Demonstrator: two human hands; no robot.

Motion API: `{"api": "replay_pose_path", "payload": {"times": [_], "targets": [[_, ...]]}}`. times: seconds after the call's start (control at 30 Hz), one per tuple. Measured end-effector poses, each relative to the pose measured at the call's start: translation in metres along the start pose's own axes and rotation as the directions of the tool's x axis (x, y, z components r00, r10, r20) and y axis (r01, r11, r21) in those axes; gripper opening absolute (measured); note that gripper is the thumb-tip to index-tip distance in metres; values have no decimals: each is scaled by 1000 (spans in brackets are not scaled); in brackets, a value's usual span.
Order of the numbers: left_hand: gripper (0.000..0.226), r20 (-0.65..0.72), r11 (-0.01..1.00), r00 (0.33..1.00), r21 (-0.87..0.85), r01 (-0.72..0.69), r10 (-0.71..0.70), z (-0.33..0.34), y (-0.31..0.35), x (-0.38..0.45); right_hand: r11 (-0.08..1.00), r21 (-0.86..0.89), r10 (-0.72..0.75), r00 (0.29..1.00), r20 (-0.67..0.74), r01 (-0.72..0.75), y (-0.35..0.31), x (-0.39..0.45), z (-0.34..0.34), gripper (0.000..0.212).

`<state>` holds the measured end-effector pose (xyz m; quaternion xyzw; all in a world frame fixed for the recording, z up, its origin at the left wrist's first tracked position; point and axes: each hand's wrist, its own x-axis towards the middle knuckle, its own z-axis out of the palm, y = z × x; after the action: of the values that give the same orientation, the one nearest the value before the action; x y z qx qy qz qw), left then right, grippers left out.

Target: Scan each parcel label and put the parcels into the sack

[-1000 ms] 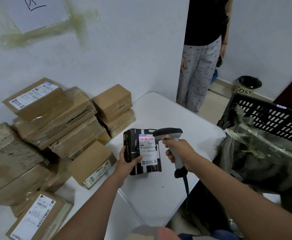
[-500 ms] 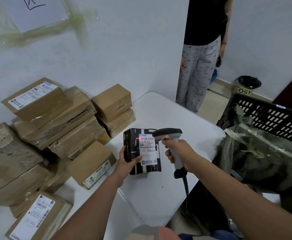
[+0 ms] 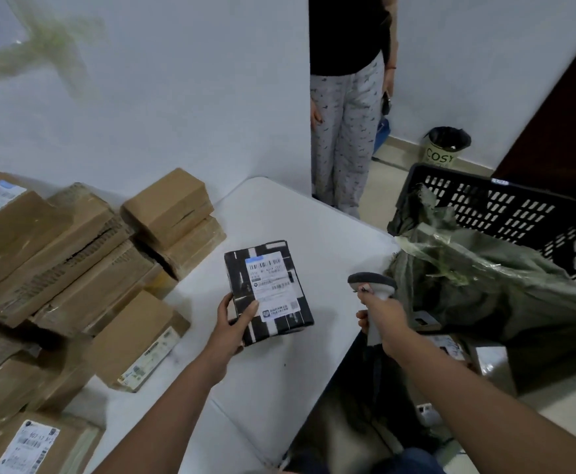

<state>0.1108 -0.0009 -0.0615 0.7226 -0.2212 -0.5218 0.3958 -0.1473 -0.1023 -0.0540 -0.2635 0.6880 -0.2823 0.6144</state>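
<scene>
Parcel [image 3: 268, 291], black with pale stripes and a white label [image 3: 272, 285] on its upper face, now lies tilted back over the middle of the white table [image 3: 327, 220], where half a second earlier it stood nearly upright with the scanner's red line across its barcode. The left hand [image 3: 237, 319] grips its near left corner, thumb pressed on the label's lower edge. The right hand [image 3: 380, 318] is clenched round the handle of the scanner [image 3: 372, 283], which has swung away to the right, well apart from the parcel and close to the grey-green sack [image 3: 484, 282] in the black crate [image 3: 525, 206]; no red line shows on the label now. That suggests the scan is done and this parcel is due for the sack. Its long axis runs from near to far, leaning slightly left at the far end, with the label facing up and the barcode at the far end. Brown boxes [image 3: 74, 268] wait stacked on the left.
</scene>
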Motion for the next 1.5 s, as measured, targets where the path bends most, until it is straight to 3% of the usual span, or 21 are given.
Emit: {"api": "replay_pose_path", "payload": {"times": [0.17, 0.3, 0.43, 0.5, 0.57, 0.63, 0.77, 0.87, 1.0, 1.17, 1.37, 1.43, 1.5], "targets": [[58, 213, 999, 977, 23, 25, -29, 86, 18, -7, 998, 30, 67, 981, -182, -62, 14, 17, -89, 34], [58, 464, 986, 870, 98, 136, -166, 166, 20, -22, 996, 42, 88, 952, -293, -79, 23, 32, -166, 40], [62, 580, 940, 740, 180, 290, -340, 246, 5, -36, 995, 19, 95, 930, -354, -94, 69, 102, -256, 85], [64, 571, 902, 700, 238, 361, -430, 284, -11, -41, 995, 46, 96, 930, -355, -85, 77, 113, -286, 82], [72, 538, 860, 676, 237, 452, -503, 320, -33, -41, 996, 26, 85, 930, -359, -81, 47, 75, -295, 55], [80, 478, 807, 670, 164, 568, -568, 354, -50, -40, 995, -20, 89, 935, -343, -102, 33, 62, -308, 41], [64, 379, 722, 694, -91, 686, -612, 405, -63, -30, 988, -107, 78, 963, -260, -108, 32, 71, -331, 36], [62, 304, 661, 747, -349, 665, -591, 424, -59, -9, 984, -163, 43, 980, -193, -75, 32, 78, -337, 34], [68, 46, 598, 794, -631, 494, -607, 442, -56, 16, 980, -194, 30, 995, -98, -49, 33, 80, -336, 24], [72, 76, 585, 782, -621, 522, -618, 465, -61, 27, 978, -203, 44, 999, -30, -49, 36, 90, -329, 22], [57, 179, 447, 725, -682, 578, -665, 448, -68, 58, 970, -242, 22, 1000, -16, -26, 36, 101, -331, 19], [56, 150, 477, 764, -701, 529, -627, 446, -66, 61, 968, -249, 10, 1000, -5, -11, 36, 105, -331, 18], [51, 100, 593, 817, -638, 491, -568, 446, -67, 54, 966, -259, 10, 1000, 10, -7, 37, 109, -327, 21]]}}
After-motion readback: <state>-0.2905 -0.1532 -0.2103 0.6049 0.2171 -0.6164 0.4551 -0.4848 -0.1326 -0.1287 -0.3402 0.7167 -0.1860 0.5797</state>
